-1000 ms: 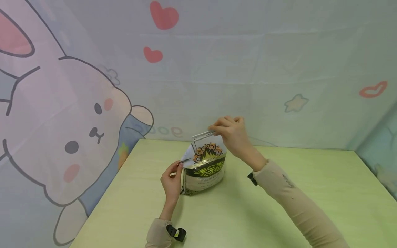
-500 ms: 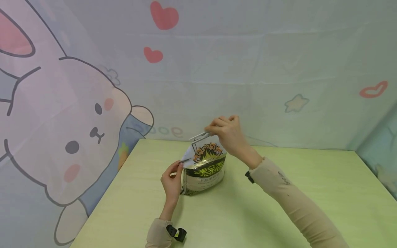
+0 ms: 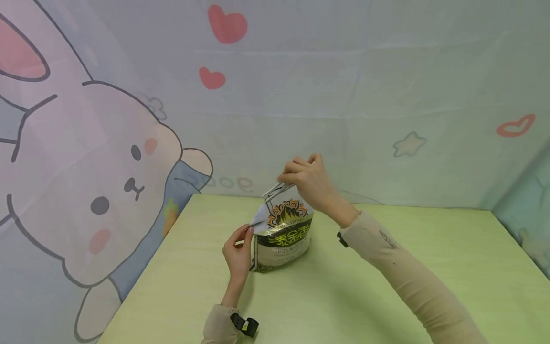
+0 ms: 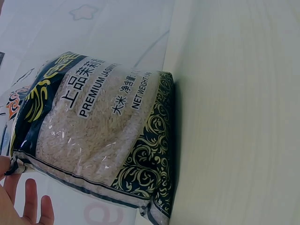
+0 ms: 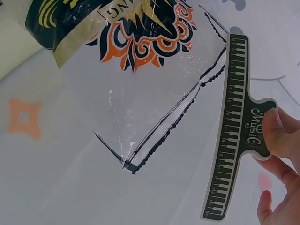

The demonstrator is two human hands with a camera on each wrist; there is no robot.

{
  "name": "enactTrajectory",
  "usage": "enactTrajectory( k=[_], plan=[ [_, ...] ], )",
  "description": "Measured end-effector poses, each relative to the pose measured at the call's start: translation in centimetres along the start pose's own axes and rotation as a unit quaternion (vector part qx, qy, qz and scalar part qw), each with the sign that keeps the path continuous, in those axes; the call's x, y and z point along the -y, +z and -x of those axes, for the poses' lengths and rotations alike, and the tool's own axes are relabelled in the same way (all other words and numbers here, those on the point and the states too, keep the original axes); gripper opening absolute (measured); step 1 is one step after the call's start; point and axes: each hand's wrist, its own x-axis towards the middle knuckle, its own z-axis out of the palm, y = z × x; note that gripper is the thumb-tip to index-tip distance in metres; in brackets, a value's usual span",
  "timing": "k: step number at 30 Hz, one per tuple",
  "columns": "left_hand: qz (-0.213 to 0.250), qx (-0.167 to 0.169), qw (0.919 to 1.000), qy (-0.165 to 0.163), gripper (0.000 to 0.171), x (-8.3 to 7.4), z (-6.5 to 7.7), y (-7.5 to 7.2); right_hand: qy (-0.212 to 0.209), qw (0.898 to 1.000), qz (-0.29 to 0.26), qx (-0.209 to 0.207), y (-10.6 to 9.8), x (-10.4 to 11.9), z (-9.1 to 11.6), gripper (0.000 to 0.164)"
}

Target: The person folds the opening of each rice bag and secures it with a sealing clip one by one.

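Note:
A clear plastic bag of rice [image 3: 283, 239], printed with dark bands and an orange-and-black crest, stands on the table. At its left side my left hand [image 3: 237, 251] pinches the bag's edge between thumb and forefinger; the other fingers [image 4: 31, 201] hang free in the left wrist view. Above the bag, my right hand [image 3: 311, 186] pinches the tab of a long bag clip [image 5: 229, 126] with piano keys and the word "Music" on it. In the right wrist view the clip's upper end overlaps the bag's top edge [image 5: 164, 126], while its lower end extends past it.
A pale green table [image 3: 386, 296] carries the bag near its back edge. Behind hangs a cloth backdrop [image 3: 365, 86] with a cartoon rabbit, hearts and a star. Black straps [image 3: 245, 325] circle both wrists.
My right hand has moved left along the bag's top with the clip, which now tilts more steeply. The left hand and the bag's lower part stay in place.

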Motion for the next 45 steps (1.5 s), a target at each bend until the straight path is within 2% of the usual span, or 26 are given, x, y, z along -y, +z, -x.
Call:
enactTrajectory(
  k=[7,16,24,33,45],
  plan=[
    [0.003,-0.003,1.0000,0.001,0.017,-0.1,0.0,0.1,-0.009,0.999,0.013,0.035,-0.1,0.2,-0.4,0.046],
    [0.004,-0.002,1.0000,0.007,0.016,-0.1,0.0,0.1,-0.026,0.996,0.062,0.052,0.2,0.9,-0.6,0.032],
    [0.035,0.012,0.9990,-0.025,0.017,0.0,-0.5,-0.1,-0.037,0.994,0.079,0.060,0.5,1.4,-0.7,0.022],
    [0.071,0.037,0.9944,-0.068,0.016,0.3,-1.0,-0.8,-0.045,0.994,0.084,0.057,1.3,2.4,-0.8,0.021],
    [0.081,0.048,0.9919,-0.086,0.017,0.1,-1.1,-1.3,-0.054,0.990,0.104,0.078,1.9,4.0,-0.8,0.020]
  ],
)
